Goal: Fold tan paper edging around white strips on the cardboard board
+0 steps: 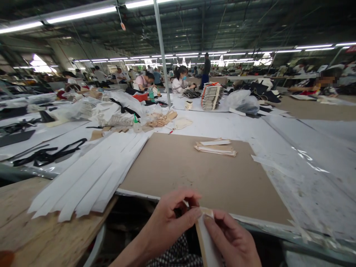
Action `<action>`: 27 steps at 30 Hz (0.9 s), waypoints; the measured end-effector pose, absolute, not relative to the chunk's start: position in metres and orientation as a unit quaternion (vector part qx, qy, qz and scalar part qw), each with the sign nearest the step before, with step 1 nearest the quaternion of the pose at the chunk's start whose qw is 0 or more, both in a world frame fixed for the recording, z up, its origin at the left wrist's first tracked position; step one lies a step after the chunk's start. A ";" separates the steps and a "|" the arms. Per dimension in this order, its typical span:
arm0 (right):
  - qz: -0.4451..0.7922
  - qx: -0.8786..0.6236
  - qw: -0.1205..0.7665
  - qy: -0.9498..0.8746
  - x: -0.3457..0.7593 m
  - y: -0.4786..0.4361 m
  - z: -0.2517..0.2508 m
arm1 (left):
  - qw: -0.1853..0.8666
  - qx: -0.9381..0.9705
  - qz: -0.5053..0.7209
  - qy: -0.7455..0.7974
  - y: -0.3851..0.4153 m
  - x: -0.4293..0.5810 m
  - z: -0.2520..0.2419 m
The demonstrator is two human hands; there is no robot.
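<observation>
Between my two hands, just off the table's front edge, is a narrow white strip with tan borders (209,241). My left hand (178,211) pinches its upper end between thumb and fingers. On the right side of the same end, my right hand (232,237) grips it with the thumb on the white face. The strip's lower part runs out of view at the bottom. Beyond my hands, on a brown board (167,167), lies a small pile of similar tan-edged strips (215,147).
Long white strips (91,174) fan out on the left, overhanging a wooden surface (25,218). Behind them stand a green-capped bottle (137,124) and plastic bags (122,104). A tied stack (211,96) sits farther back, near a metal pole (163,55). Several people work beyond.
</observation>
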State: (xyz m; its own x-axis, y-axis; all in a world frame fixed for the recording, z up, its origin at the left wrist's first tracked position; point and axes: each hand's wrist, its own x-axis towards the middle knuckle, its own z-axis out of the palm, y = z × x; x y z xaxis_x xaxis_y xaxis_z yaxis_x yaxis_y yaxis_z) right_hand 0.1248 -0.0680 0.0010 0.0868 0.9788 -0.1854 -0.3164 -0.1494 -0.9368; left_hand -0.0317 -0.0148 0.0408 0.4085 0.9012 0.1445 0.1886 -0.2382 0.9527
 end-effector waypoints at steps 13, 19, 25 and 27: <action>0.568 -0.486 0.552 -0.370 0.136 -0.066 -0.001 | 0.602 0.596 0.330 0.417 -0.007 -0.026 0.039; 0.572 -0.478 0.553 -0.372 0.139 -0.063 -0.006 | 0.608 0.606 0.308 0.412 -0.003 -0.022 0.034; 0.606 -0.468 0.543 -0.345 0.140 -0.060 -0.009 | 0.648 0.581 0.282 0.403 0.004 -0.022 0.029; 0.602 -0.471 0.546 -0.343 0.140 -0.059 -0.011 | 0.648 0.587 0.271 0.404 0.005 -0.023 0.026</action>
